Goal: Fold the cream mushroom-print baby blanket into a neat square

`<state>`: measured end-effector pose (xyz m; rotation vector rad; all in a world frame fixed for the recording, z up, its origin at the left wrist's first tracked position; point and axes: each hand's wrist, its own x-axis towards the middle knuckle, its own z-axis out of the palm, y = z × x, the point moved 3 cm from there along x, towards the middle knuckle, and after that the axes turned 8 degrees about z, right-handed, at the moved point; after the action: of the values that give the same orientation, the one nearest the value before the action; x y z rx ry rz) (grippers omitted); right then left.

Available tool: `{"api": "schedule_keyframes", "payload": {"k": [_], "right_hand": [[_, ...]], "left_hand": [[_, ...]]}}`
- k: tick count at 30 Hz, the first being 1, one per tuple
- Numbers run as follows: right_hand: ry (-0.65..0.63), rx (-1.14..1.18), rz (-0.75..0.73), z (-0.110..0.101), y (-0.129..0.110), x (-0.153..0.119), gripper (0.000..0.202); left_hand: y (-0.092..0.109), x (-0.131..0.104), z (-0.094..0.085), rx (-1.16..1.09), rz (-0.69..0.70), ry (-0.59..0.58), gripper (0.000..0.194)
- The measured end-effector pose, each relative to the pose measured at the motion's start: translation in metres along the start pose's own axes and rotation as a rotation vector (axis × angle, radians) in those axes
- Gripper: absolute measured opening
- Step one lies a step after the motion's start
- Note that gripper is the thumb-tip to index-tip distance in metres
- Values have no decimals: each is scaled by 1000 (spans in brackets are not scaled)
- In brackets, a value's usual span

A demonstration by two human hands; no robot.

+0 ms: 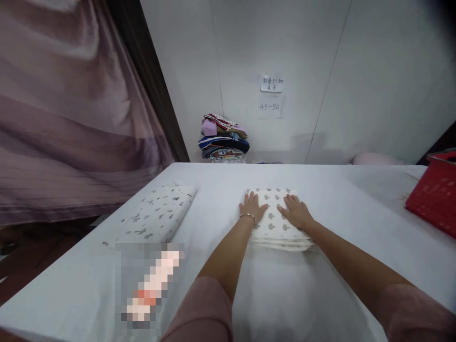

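Observation:
A folded white cloth [273,221] with grey tree-like prints lies on the white table [213,178], its stacked layers showing along the near edge. My left hand [252,208] rests flat on its left side, fingers spread, with a thin bracelet on the wrist. On the cloth's right side my right hand [295,211] lies palm down, fingers apart. The two thumbs point toward each other, with a strip of printed cloth between them. Neither hand grips anything.
Another folded printed cloth [156,213] lies at the left, above a pixelated patch. A red basket [436,194] stands at the right edge. Beyond the table is a pile of folded fabrics [224,140]. A pinkish curtain [71,104] hangs at the left; paper signs [270,105] are on the wall.

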<state>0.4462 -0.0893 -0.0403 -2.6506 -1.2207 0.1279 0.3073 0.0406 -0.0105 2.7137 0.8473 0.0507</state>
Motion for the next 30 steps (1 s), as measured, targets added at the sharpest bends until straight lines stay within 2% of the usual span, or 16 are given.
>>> {"api": "schedule_keyframes", "payload": {"k": [2, 5, 8, 12, 16, 20, 24, 30], "right_hand": [[-19, -8, -9, -3, -2, 2, 59], [-40, -41, -23, -11, -7, 11, 60], [0, -40, 2, -16, -8, 24, 64], [1, -2, 50, -6, 1, 34, 65], [-9, 3, 45, 0, 5, 35, 66], [-21, -3, 40, -5, 1, 31, 61], [-79, 96, -29, -10, 8, 7, 56], [-171, 425, -26, -18, 38, -74, 63]], "left_hand": [[-7, 3, 10, -24, -17, -28, 73], [-13, 4, 18, -19, -13, -7, 73], [-12, 3, 17, -15, -6, -1, 73], [-12, 2, 15, -24, -8, -7, 72], [-12, 3, 16, -41, -8, -11, 71], [-13, 3, 13, -86, -33, -12, 70], [-20, -8, 8, -211, -16, -45, 70], [-35, -55, 10, -434, 25, -46, 68]]}}
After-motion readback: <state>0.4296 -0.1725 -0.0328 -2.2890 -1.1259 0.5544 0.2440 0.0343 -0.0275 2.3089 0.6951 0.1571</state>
